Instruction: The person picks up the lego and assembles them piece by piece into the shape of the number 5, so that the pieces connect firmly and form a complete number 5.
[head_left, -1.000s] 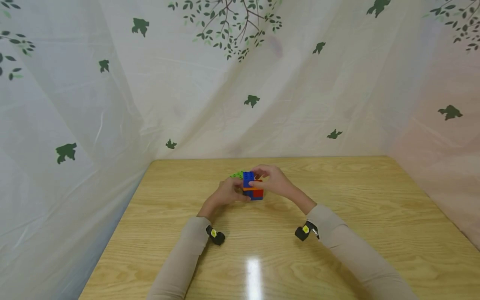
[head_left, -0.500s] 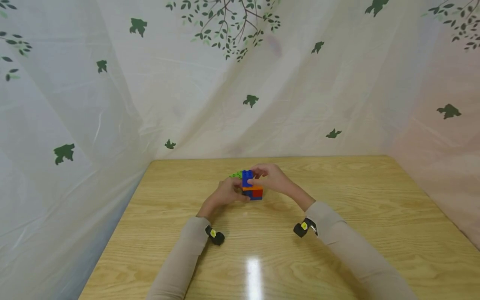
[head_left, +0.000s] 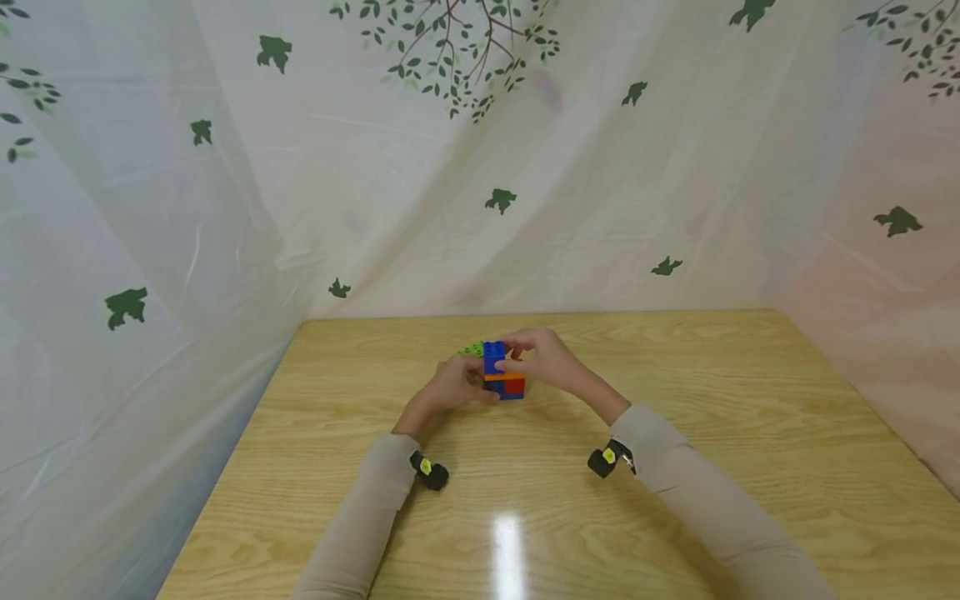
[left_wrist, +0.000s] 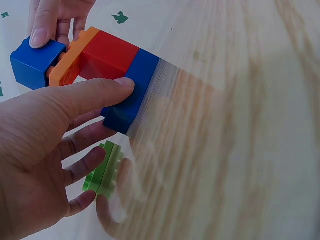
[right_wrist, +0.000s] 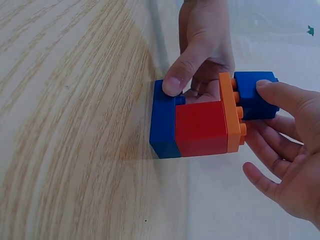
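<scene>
Behind the red brick [right_wrist: 201, 129] hung a pale leaf-printed sheet [head_left: 397, 192], and below it spread a wooden table [head_left: 652, 517]. Left of the red brick, the left hand [head_left: 453, 382] clamped the long blue brick [right_wrist: 165, 122] between thumb and fingers, its outer fingers apart. To the right, the right hand [head_left: 546, 358] pinched the short blue brick [right_wrist: 254, 102], the little finger standing free. The brick stack [right_wrist: 205, 122], built around the red brick, stood upright on the table, studs up. Beneath the red brick, the long blue brick lay flat, its long axis running left to right and its end jutting left. A green brick [head_left: 471, 350] lay left of the red brick, farther back. The orange plate [right_wrist: 229, 117] capped the red brick, parallel to the long blue one. Above and left of the red brick sat the short blue brick, orange studs showing under it.
</scene>
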